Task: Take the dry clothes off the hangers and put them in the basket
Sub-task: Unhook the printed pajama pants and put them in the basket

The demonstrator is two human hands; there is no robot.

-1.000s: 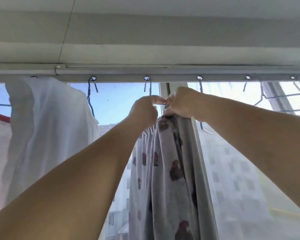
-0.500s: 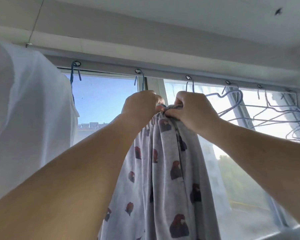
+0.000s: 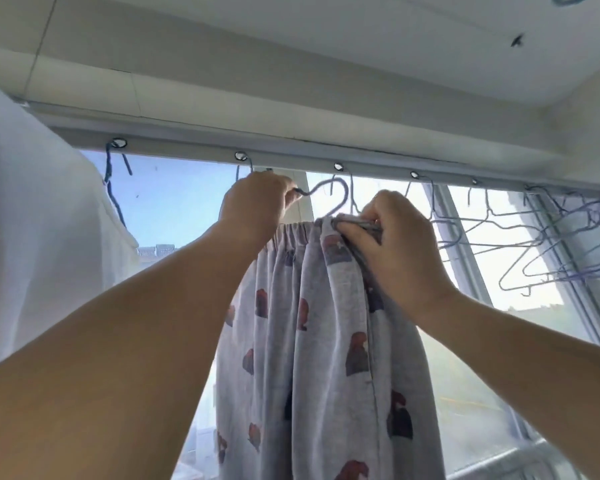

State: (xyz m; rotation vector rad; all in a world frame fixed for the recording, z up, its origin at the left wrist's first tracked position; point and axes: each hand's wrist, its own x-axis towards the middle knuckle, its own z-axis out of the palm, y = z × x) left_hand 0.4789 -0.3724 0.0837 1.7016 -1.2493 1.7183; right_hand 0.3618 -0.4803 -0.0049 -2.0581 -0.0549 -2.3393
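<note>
Grey patterned trousers (image 3: pixel 319 341) with dark red prints hang in the middle, below the window rail. Their elastic waistband is stretched between my two hands. My left hand (image 3: pixel 255 206) holds the end of a blue wire hanger (image 3: pixel 329 195) and the left part of the waistband. My right hand (image 3: pixel 392 244) grips the bunched waistband on the right. The hanger's curved top shows between the hands, off the rail. No basket is in view.
A white garment (image 3: pixel 39 237) hangs at the left on a dark blue hanger (image 3: pixel 113 188). The grey rail (image 3: pixel 291 157) with eyelets runs across above the window. Several empty wire hangers (image 3: pixel 534 251) hang at the right.
My hands have moved apart along the waistband, spreading it out. The blue hanger's top has come out between them. The camera has tilted up and to the right.
</note>
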